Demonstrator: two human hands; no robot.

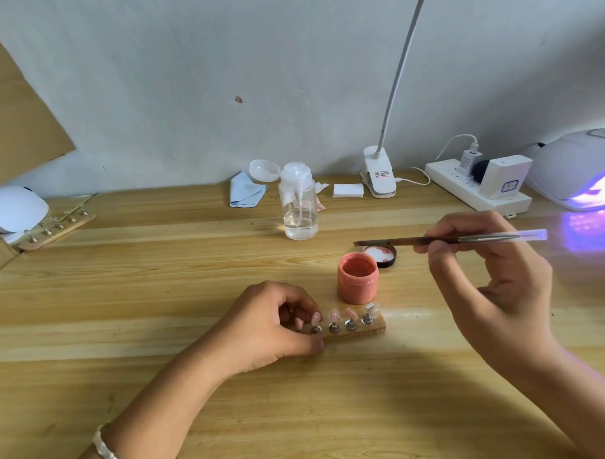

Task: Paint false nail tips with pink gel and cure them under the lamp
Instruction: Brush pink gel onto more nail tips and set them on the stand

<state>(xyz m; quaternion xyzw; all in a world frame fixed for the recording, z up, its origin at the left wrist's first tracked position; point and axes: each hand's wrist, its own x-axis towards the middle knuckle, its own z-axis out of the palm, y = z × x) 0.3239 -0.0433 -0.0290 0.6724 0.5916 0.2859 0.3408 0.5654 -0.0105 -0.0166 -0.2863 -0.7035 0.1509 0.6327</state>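
One holder [366, 329] end under left hand [270, 326]; right hand [495, 284] pinches brush [414, 241].

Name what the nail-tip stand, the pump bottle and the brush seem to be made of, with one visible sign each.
Nail-tip stand: matt wood, grain visible; shiny metal-looking pegs. Pump bottle: clear glossy plastic or glass; liquid shows through. Brush: silvery, probably metal sleeve; translucent, likely plastic end.

Bright, even light; soft shadow under the right hand [491, 284]; beyond it the curing lamp [573, 165] spills violet glare onto the desk [159, 286].
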